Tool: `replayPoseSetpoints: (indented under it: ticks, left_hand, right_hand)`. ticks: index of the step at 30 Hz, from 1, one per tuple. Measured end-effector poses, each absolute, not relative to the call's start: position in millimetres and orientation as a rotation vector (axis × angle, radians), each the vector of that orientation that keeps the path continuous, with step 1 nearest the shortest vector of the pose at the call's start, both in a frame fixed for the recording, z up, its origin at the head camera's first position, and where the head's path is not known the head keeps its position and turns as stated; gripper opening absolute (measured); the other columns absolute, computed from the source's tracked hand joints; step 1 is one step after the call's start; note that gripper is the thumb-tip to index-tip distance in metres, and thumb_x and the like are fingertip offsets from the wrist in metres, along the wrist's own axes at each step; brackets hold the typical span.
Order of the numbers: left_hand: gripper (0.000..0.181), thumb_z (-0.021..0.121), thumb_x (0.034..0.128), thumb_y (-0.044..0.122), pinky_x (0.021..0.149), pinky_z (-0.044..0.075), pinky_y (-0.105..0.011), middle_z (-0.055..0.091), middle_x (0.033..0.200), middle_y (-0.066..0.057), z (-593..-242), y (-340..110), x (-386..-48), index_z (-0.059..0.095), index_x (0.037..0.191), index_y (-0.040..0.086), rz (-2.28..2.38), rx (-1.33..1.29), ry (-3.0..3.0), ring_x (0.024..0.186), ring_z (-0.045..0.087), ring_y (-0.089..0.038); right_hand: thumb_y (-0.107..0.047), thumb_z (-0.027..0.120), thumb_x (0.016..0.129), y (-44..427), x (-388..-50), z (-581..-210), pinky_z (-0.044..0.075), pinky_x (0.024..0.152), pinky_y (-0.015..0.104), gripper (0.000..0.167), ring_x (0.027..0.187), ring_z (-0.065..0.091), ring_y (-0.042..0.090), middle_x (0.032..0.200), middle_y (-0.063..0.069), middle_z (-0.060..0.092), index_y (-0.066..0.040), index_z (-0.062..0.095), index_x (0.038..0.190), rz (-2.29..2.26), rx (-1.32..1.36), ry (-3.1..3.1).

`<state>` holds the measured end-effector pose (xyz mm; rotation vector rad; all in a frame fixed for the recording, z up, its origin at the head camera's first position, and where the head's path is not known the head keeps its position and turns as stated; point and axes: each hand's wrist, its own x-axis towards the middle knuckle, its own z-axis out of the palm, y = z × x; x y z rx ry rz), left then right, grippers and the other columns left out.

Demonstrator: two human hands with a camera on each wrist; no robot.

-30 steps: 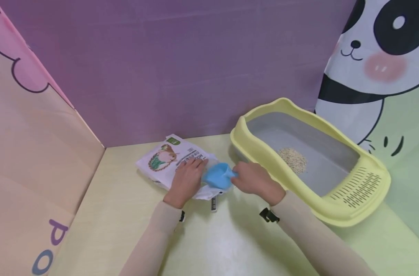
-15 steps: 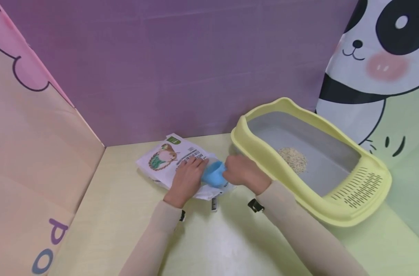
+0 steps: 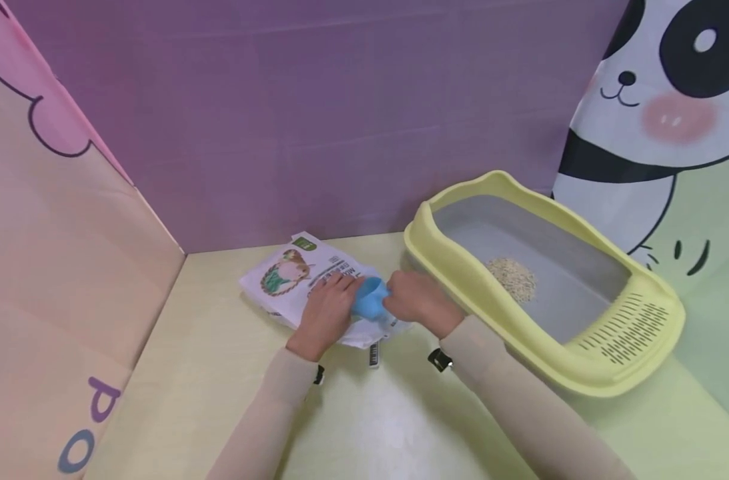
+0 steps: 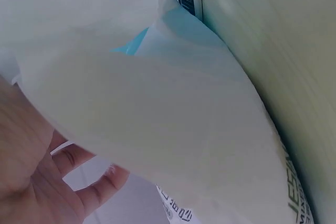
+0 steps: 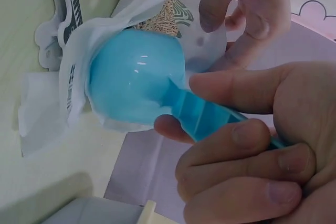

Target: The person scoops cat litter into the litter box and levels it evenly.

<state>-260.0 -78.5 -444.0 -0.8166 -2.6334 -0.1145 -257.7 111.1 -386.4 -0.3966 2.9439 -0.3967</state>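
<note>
A white printed bag [image 3: 286, 275] lies on the table, its mouth facing right. My left hand [image 3: 325, 312] lies over the bag's upper side and grips its film near the mouth; in the right wrist view its thumb [image 5: 211, 11] lies against the film. My right hand [image 3: 421, 300] holds a blue scoop [image 5: 137, 77] by its ribbed handle, fingers curled round it. The scoop's bowl is in the bag's opening, and its inside is hidden in the right wrist view. Beige pellets [image 5: 164, 22] show inside the bag, beyond the bowl.
A yellow-rimmed litter box [image 3: 454, 260] with a grey inside stands to the right, holding a small heap of pellets [image 3: 511, 280]. A grey strip with dark markings [image 3: 374, 355] sticks out under the bag. A purple wall [image 3: 268, 133] rises behind.
My right hand has moved left with the scoop, pushing it further into the bag's mouth, and the scoop has turned a little. My left hand has stayed on the bag.
</note>
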Motion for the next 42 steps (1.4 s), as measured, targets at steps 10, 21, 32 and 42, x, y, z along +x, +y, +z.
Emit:
replayPoseSetpoints:
  ticks: [10,21,32,42]
  left_hand:
    - [0.059,0.074,0.0835,0.002,0.099,0.055,-0.049,0.068,0.131,-0.009,-443.1,-76.0,-260.1,0.060,0.141,0.009,-0.099,-0.835,-2.632,0.122,0.059,-0.028]
    - [0.061,0.075,0.0799,0.000,0.095,0.056,-0.048,0.069,0.128,-0.009,-444.6,-77.9,-260.9,0.061,0.139,0.007,-0.133,-0.856,-2.591,0.119,0.060,-0.029]
    - [0.063,0.076,0.0784,-0.001,0.095,0.056,-0.049,0.070,0.128,-0.009,-443.8,-78.5,-259.6,0.061,0.139,0.008,-0.148,-0.849,-2.592,0.120,0.061,-0.029]
    - [0.061,0.073,0.0807,0.001,0.094,0.055,-0.049,0.070,0.128,-0.007,-442.8,-77.4,-258.8,0.060,0.140,0.009,-0.090,-0.849,-2.598,0.117,0.061,-0.028]
  right_hand:
    - [-0.025,0.061,0.094,107.0,-261.3,-400.3,0.046,0.054,0.030,0.022,0.064,0.058,0.020,0.079,0.008,0.065,-0.008,0.063,0.080,-0.475,-0.371,2.966]
    - [-0.026,0.062,0.095,100.0,-262.0,-406.4,0.046,0.051,0.030,0.024,0.060,0.059,0.018,0.075,0.005,0.064,-0.011,0.063,0.077,-0.516,-0.363,2.984]
    - [-0.027,0.063,0.097,99.9,-264.3,-419.8,0.045,0.052,0.028,0.020,0.061,0.058,0.017,0.078,0.006,0.066,-0.011,0.070,0.087,-0.620,-0.345,2.980]
    - [-0.026,0.065,0.096,100.4,-264.2,-444.5,0.045,0.055,0.026,0.021,0.060,0.056,0.015,0.069,0.002,0.060,-0.011,0.065,0.080,-0.899,-0.319,2.959]
